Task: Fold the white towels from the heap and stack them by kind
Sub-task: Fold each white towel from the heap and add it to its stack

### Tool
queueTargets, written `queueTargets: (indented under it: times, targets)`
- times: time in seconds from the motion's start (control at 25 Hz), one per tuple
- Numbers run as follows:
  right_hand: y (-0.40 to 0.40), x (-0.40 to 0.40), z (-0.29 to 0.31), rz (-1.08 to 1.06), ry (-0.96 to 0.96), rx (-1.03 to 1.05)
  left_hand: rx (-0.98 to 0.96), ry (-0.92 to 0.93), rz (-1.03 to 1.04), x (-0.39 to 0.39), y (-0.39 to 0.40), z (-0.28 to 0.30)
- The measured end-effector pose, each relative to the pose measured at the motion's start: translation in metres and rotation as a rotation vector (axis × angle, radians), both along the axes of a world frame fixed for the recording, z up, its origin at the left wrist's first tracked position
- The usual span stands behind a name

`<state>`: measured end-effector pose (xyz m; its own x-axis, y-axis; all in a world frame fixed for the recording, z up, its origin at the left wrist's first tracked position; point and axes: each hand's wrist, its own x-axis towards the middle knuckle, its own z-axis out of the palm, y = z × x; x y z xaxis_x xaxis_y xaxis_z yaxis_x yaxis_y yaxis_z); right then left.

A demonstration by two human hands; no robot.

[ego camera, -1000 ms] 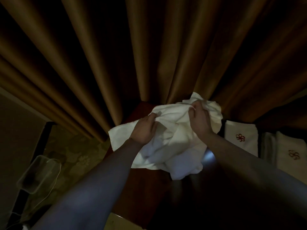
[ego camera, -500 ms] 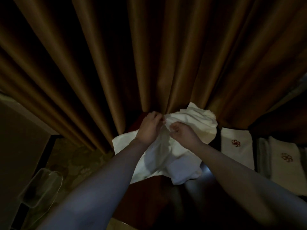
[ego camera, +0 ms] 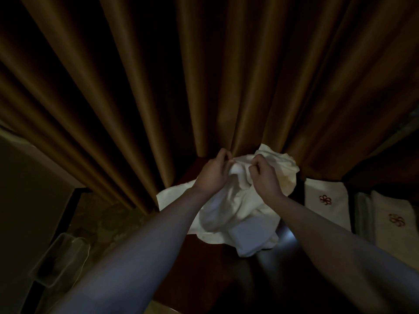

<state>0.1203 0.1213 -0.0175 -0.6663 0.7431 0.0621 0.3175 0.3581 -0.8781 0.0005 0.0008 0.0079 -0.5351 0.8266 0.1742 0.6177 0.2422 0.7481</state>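
Both hands up top of white towel heap [ego camera: 235, 209], pinching same raised edge of cloth. Left hand [ego camera: 212, 175] fingers curled, tips nipping fabric at far end; right hand [ego camera: 264, 177] fist-ish, thumb + fingers clamped on fold just beside it. Rest of heap droops below wrists onto dark wood table [ego camera: 204, 268]. Folded towels w/ red emblem [ego camera: 325, 200] off to right, well apart. Brown curtain [ego camera: 204, 75] behind.

Text: none was readable.
Towel [ego camera: 323, 201]: bore a red flower emblem.
Second towel [ego camera: 395, 220]: bore the same emblem.
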Motion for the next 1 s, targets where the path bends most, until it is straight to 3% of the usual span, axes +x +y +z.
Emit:
queueTargets:
  times: [0.32, 0.44, 0.6, 0.76, 0.88, 1.0]
  targets:
    - [0.027, 0.003, 0.079, 0.031, 0.097, -0.029, 0.013, -0.028, -0.033, -0.016, 0.014, 0.051]
    - [0.025, 0.005, 0.101, 0.043, 0.107, -0.043, 0.145, -0.069, 0.000, -0.017, 0.015, 0.076]
    - [0.009, 0.025, 0.107, 0.148, -0.078, -0.229, 0.186, 0.001, -0.027, -0.008, 0.014, 0.102]
    - [0.004, 0.048, 0.096, 0.117, -0.201, -0.334, 0.225, 0.045, 0.038, -0.006, 0.008, 0.109]
    - [0.006, 0.056, 0.097, 0.131, -0.231, -0.301, 0.093, 0.116, 0.084, -0.011, -0.001, 0.104]
    - [0.004, 0.056, 0.114, 0.170, -0.125, -0.278, -0.130, 0.375, 0.036, -0.010, -0.005, 0.091]
